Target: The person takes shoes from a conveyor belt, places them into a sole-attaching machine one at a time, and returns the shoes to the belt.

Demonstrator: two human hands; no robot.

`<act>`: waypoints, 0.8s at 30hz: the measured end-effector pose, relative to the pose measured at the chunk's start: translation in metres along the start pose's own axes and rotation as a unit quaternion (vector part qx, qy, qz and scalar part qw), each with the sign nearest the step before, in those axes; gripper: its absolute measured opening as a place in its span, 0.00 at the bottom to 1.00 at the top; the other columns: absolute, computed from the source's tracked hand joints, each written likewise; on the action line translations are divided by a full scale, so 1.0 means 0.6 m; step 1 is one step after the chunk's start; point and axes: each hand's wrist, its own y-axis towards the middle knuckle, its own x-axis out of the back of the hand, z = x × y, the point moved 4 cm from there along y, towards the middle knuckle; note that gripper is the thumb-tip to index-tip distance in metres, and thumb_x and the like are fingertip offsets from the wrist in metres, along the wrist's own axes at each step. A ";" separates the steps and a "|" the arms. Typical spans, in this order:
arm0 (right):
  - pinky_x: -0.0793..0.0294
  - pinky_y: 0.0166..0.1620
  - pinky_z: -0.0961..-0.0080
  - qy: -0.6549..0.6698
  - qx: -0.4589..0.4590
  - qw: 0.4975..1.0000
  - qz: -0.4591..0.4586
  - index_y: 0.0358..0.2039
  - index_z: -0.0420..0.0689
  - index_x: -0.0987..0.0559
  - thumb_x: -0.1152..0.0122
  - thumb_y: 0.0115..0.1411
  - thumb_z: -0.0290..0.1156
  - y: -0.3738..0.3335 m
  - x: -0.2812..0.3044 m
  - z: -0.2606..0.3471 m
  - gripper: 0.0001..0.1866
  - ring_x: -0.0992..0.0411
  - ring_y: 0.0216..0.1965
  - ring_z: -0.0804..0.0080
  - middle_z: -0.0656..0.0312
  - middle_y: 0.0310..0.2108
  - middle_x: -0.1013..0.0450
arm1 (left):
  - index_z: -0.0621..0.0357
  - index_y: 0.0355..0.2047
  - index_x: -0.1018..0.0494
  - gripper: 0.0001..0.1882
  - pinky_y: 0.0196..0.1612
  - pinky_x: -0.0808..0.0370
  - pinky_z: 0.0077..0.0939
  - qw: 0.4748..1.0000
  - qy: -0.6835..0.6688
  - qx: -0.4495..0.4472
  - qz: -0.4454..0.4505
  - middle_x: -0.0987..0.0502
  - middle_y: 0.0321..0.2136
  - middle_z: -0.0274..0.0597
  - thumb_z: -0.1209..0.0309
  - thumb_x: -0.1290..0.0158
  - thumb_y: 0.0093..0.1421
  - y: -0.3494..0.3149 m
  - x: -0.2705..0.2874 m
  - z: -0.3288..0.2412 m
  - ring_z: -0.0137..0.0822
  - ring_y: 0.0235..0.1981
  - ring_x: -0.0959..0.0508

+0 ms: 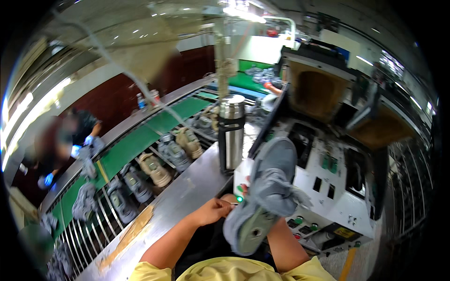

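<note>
A grey shoe is tilted up in front of my body. Its pale sole, with a small dark round spot near the lower end, faces me, and bunched grey fabric bulges at its right side. My right hand grips it from behind; only some fingertips show past its left edge, and the forearm rises below it. To its left, my left hand is closed, fingertips pinched together close to a lit green button. Whatever the pinch holds is too small to make out.
A white machine with raised padded lids stands right. A steel flask stands on the metal table. Beyond, several shoes line a rack beside the green conveyor. A co-worker's gloved hand is far left.
</note>
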 end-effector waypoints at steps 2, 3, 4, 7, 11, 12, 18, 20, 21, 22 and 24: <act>0.40 0.61 0.56 -0.075 0.099 0.988 -0.088 0.62 0.36 0.44 0.55 0.55 0.63 -0.042 -0.010 0.087 0.47 0.41 0.60 0.48 0.44 0.62 0.46 | 0.69 0.39 0.24 0.15 0.43 0.24 0.27 0.992 -0.121 0.003 0.033 0.20 0.35 0.45 0.68 0.55 0.66 0.019 -0.031 -0.026 0.33 0.38 0.22; 0.38 0.60 0.56 -0.112 0.163 0.974 -0.106 0.61 0.36 0.42 0.56 0.54 0.63 -0.075 -0.008 0.128 0.46 0.40 0.59 0.48 0.44 0.62 0.45 | 0.69 0.38 0.24 0.15 0.43 0.24 0.27 0.987 -0.154 0.014 0.030 0.20 0.35 0.46 0.68 0.55 0.66 0.025 -0.039 -0.011 0.34 0.37 0.22; 0.37 0.59 0.57 -0.142 0.228 0.953 -0.142 0.60 0.37 0.39 0.56 0.54 0.63 -0.110 0.008 0.171 0.45 0.39 0.58 0.49 0.44 0.60 0.42 | 0.69 0.38 0.24 0.15 0.43 0.24 0.27 0.982 -0.186 0.026 0.027 0.21 0.35 0.47 0.68 0.55 0.66 0.030 -0.046 0.012 0.35 0.37 0.21; 0.33 0.57 0.60 -0.214 0.369 0.861 -0.276 0.55 0.39 0.32 0.52 0.50 0.55 -0.226 0.053 0.294 0.39 0.34 0.54 0.51 0.48 0.53 0.32 | 0.70 0.37 0.24 0.16 0.42 0.24 0.28 0.981 -0.172 0.074 -0.045 0.21 0.34 0.48 0.68 0.56 0.66 0.013 -0.045 0.084 0.37 0.36 0.21; 0.37 0.59 0.60 -0.309 0.459 0.797 -0.242 0.52 0.36 0.30 0.52 0.37 0.34 -0.398 0.068 0.467 0.36 0.35 0.54 0.54 0.53 0.50 0.31 | 0.68 0.31 0.26 0.13 0.38 0.23 0.29 0.932 -0.277 0.090 -0.214 0.22 0.29 0.47 0.69 0.54 0.62 -0.020 -0.012 0.189 0.39 0.31 0.21; 0.37 0.59 0.61 -0.322 0.487 0.764 -0.274 0.55 0.37 0.32 0.52 0.34 0.32 -0.428 0.069 0.508 0.39 0.36 0.54 0.55 0.54 0.52 0.32 | 0.66 0.30 0.27 0.12 0.36 0.23 0.29 0.915 -0.289 0.081 -0.271 0.22 0.28 0.46 0.69 0.54 0.61 -0.033 0.002 0.223 0.38 0.29 0.21; 0.29 0.40 0.71 -0.615 0.450 0.489 -0.425 0.64 0.52 0.41 0.47 0.32 0.21 -0.318 -0.111 0.682 0.50 0.31 0.42 0.62 0.53 0.58 0.40 | 0.62 0.32 0.26 0.10 0.32 0.26 0.32 0.872 -0.118 0.109 -0.462 0.23 0.26 0.45 0.68 0.53 0.62 -0.132 0.091 0.411 0.37 0.28 0.23; 0.32 0.32 0.78 -0.644 0.425 0.448 -0.451 0.64 0.50 0.40 0.44 0.34 0.22 -0.247 -0.114 0.747 0.49 0.30 0.36 0.68 0.52 0.56 0.40 | 0.59 0.42 0.28 0.14 0.45 0.31 0.43 0.887 0.078 0.148 -0.430 0.26 0.39 0.49 0.64 0.50 0.59 -0.149 0.095 0.424 0.46 0.41 0.27; 0.32 0.31 0.77 -0.678 0.382 0.380 -0.500 0.62 0.49 0.38 0.43 0.34 0.22 -0.218 -0.109 0.786 0.47 0.30 0.34 0.69 0.50 0.55 0.39 | 0.58 0.47 0.29 0.19 0.51 0.34 0.49 0.881 0.174 0.162 -0.410 0.28 0.45 0.50 0.62 0.49 0.58 -0.148 0.096 0.431 0.50 0.48 0.29; 0.31 0.31 0.76 -0.706 0.337 0.312 -0.540 0.60 0.48 0.36 0.42 0.33 0.22 -0.182 -0.098 0.825 0.46 0.31 0.33 0.71 0.48 0.55 0.39 | 0.57 0.47 0.29 0.20 0.53 0.35 0.51 0.877 0.168 0.160 -0.420 0.28 0.45 0.50 0.60 0.48 0.57 -0.145 0.093 0.438 0.51 0.49 0.30; 0.28 0.39 0.72 -0.731 0.218 0.279 -0.583 0.59 0.51 0.33 0.40 0.32 0.27 -0.126 -0.056 0.898 0.45 0.30 0.42 0.64 0.44 0.55 0.38 | 0.56 0.48 0.30 0.22 0.56 0.38 0.55 0.871 0.155 0.156 -0.439 0.28 0.45 0.49 0.57 0.47 0.56 -0.136 0.088 0.452 0.53 0.51 0.31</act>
